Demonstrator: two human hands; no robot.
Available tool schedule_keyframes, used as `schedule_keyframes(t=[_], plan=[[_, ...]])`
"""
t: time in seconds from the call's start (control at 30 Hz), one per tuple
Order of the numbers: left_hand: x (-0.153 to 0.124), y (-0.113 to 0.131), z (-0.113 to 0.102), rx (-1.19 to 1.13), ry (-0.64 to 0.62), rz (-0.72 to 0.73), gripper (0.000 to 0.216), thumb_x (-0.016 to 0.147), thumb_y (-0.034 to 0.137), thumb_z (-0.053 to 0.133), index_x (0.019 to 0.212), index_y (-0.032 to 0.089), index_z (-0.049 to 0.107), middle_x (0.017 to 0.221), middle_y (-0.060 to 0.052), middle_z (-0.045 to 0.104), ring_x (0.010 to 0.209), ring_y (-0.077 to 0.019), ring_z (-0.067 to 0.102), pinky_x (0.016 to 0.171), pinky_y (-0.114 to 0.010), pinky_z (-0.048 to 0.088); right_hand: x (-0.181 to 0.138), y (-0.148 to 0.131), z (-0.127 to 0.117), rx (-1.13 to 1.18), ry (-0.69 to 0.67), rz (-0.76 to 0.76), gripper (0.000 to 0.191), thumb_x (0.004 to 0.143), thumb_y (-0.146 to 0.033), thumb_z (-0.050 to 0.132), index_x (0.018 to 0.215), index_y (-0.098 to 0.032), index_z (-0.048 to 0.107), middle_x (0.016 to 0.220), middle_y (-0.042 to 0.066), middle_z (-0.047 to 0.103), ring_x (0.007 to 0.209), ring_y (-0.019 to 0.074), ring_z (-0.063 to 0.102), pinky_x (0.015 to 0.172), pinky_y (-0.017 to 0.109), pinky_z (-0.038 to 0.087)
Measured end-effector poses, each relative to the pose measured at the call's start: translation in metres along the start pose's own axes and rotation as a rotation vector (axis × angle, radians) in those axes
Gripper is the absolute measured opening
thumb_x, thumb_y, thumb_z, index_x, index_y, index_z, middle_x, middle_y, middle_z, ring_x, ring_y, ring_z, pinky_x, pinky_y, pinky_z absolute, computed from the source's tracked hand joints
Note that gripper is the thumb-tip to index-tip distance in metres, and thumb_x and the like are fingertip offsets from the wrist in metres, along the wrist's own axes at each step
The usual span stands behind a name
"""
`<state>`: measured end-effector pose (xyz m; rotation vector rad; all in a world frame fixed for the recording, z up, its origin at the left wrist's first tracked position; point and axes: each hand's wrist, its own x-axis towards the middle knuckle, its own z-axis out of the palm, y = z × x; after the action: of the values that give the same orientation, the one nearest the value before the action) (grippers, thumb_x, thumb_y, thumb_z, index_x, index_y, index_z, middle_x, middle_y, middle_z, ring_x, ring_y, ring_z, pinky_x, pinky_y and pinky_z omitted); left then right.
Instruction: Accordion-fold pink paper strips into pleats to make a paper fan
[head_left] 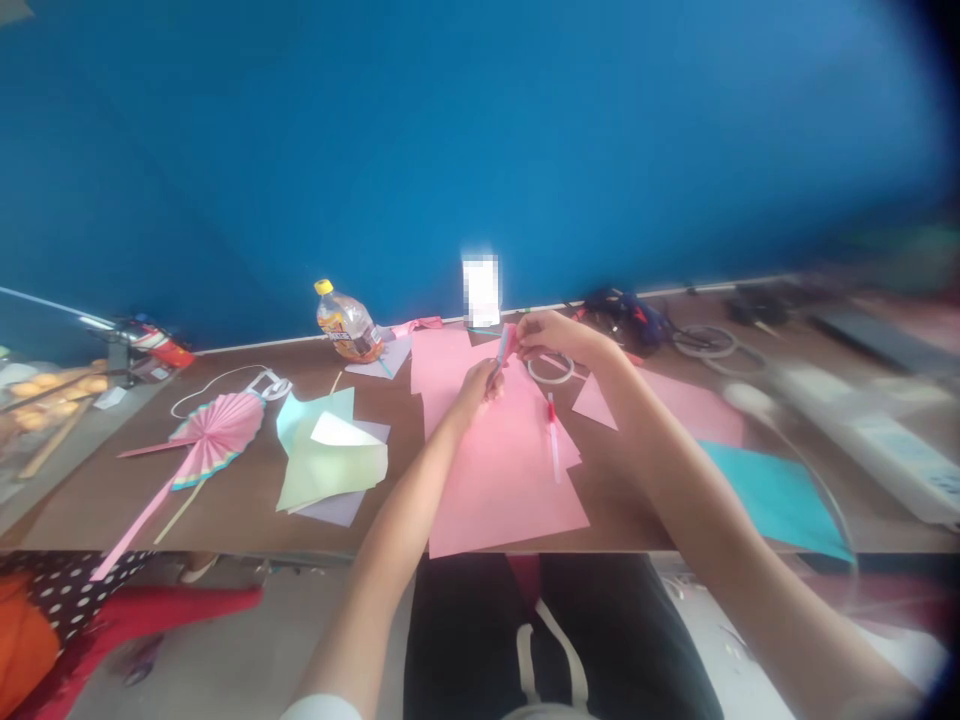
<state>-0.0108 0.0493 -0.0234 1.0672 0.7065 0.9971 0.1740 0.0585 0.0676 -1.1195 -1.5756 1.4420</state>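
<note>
Over the middle of the table, my left hand [482, 384] is closed on the lower end of a narrow folded pink paper [506, 343] with a bluish edge. My right hand [545, 334] has its fingers pinched at the upper right side of that same folded paper. Large pink paper sheets [502, 480] lie flat beneath both hands. A red-capped pen [554, 440] rests on them at the right. Beside my right wrist lies a roll of clear tape [551, 369]. The exact fold under my fingers is too blurred to make out.
Left lies a pleated pink paper fan [221, 435], near a stack of pale coloured paper [337, 465]. A yellow-capped bottle [349, 325] stands by the blue wall [480, 130]. On the right are a teal sheet [780, 490], a white power strip [877, 440] and cables [705, 342].
</note>
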Motion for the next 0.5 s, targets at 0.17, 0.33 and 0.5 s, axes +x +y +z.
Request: schedule_keyframes(t=[0.17,0.33,0.5], plan=[[-0.001,-0.002,0.000,0.063,0.003,0.012,0.027,0.084,0.041,0.049,0.088,0.015,0.056,0.053,0.006,0.044,0.037,-0.0028,0.033,0.040,-0.018,0.023,0.001,0.004,-0.005,-0.092,0.027,0.032,0.015,0.072,-0.013,0.071,0.076,-0.016,0.057,0.069,0.003,0.068,0.063,0.0129,0.066,0.061,0.024,0.057],[-0.002,0.001,0.001,0.089,0.032,-0.032,0.026,0.084,0.041,0.049,0.086,0.016,0.055,0.055,0.005,0.046,0.039,-0.0035,0.038,0.043,-0.018,0.029,0.000,0.001,-0.027,-0.136,0.220,0.071,0.017,0.067,-0.015,0.074,0.073,-0.017,0.058,0.068,0.005,0.067,0.058,0.0156,0.064,0.055,0.028,0.054],[-0.004,0.003,0.005,0.120,0.011,-0.039,0.026,0.084,0.039,0.048,0.081,0.014,0.055,0.061,0.000,0.054,0.049,-0.0072,0.050,0.050,-0.020,0.038,-0.020,0.002,-0.082,-0.184,0.750,-0.035,0.017,0.070,-0.009,0.064,0.084,-0.016,0.059,0.072,0.005,0.066,0.057,0.0132,0.061,0.056,0.027,0.051]])
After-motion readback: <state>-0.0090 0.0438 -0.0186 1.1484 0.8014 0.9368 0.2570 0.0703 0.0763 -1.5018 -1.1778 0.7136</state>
